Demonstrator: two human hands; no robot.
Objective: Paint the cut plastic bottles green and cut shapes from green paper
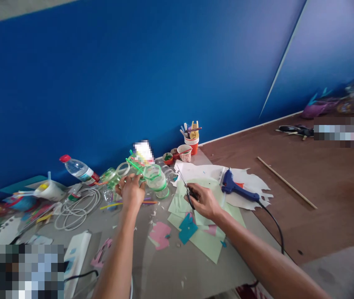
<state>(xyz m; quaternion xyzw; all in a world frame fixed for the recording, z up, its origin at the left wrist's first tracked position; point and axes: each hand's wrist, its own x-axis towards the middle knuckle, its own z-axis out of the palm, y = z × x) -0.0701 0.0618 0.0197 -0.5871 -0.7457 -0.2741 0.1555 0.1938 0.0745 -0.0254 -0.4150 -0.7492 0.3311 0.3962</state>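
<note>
My left hand [131,190] reaches to the clear cut plastic bottle pieces with green rims [155,177], its fingers curled at a green strip [135,165]. What it grips is hard to make out. My right hand [203,200] is closed on a pair of scissors [185,185], whose blades point up and left. It hovers over pale green paper sheets [206,243] on the grey table [164,270]. A blue glue gun [237,189] lies just right of that hand on torn white paper [248,182].
A water bottle with a red cap [77,168] lies at the left beside a coiled white cable [77,205]. Paper cups with pens [192,139] stand by the blue wall. Pink [160,234] and teal [187,228] paper scraps litter the table. A wooden stick [286,187] lies on the brown floor.
</note>
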